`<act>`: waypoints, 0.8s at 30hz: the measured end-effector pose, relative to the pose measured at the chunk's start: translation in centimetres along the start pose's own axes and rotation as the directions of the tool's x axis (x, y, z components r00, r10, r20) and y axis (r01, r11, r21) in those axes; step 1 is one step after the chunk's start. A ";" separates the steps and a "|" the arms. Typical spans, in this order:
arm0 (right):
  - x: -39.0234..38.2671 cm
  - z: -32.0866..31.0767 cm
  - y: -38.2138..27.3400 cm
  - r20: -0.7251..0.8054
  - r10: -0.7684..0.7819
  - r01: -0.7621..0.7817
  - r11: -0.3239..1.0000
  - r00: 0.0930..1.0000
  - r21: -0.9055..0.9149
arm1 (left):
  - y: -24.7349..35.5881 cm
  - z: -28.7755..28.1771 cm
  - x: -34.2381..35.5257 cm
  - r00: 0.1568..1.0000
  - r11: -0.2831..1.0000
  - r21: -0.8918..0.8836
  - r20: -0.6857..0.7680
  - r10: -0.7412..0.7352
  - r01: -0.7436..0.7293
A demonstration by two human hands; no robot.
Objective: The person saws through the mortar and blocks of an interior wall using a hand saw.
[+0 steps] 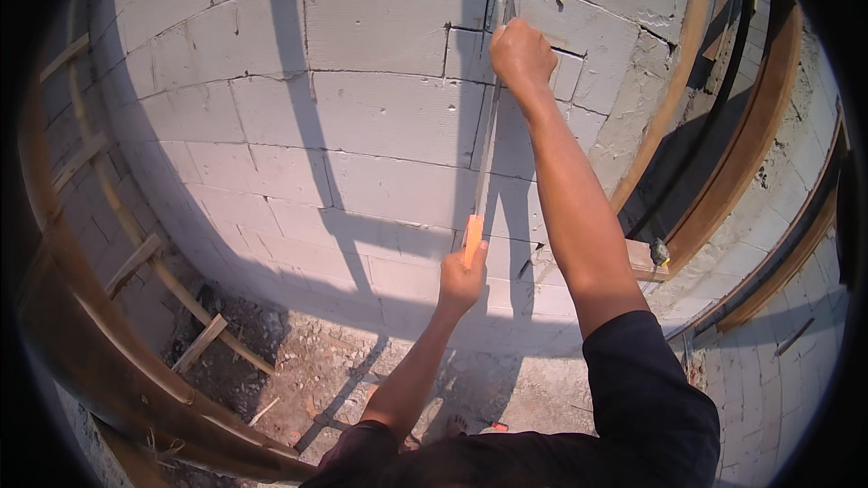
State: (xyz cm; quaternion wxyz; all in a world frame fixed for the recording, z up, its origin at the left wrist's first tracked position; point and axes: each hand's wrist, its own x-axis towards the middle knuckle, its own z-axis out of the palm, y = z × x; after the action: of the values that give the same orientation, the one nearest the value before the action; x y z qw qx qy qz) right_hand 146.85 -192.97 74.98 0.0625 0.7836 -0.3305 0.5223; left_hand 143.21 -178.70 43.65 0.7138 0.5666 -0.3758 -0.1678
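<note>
A long, thin metal strip with an orange end piece point(473, 237) lies upright along a wall of pale grey blocks point(384, 113), tilted slightly so its top leans right. My left hand point(462, 282) is closed around the orange piece at the lower end. Higher up, my right hand point(523, 54) is closed on the metal strip point(488, 149), its arm stretched out, and the strip's tip shows above the fist. Dark lines mark out a small rectangle on the wall beside that hand. Whether the strip is a rule or a blade, I cannot tell.
At the left stands a wooden pole ladder point(167, 285) with a thick curved brown beam point(117, 366) nearer me. Wooden frame pieces point(737, 163) edge an opening at right, with a small dark-and-yellow object point(659, 254) on a ledge. Rubble point(316, 352) covers the ground below.
</note>
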 end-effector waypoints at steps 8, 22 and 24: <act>-8.2 1.0 2.0 0.157 0.044 -0.036 0.998 0.987 -0.051 | -5.7 0.5 -6.9 0.996 0.991 0.102 -0.009 -0.084 0.085; -10.6 2.3 3.3 0.212 0.100 -0.096 0.995 0.972 -0.029 | -6.5 0.7 -8.2 0.997 0.989 0.132 -0.033 -0.062 0.066; -8.4 -0.5 2.4 0.179 0.047 -0.041 0.998 0.983 -0.038 | -4.5 1.2 -6.4 0.999 0.994 0.103 -0.037 0.033 -0.029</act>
State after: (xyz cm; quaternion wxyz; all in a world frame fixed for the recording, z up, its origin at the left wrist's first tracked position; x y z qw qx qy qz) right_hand 143.07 -190.83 67.35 0.0343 0.8189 -0.3607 0.4451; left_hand 138.94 -176.62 37.31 0.6933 0.5999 -0.3788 -0.1262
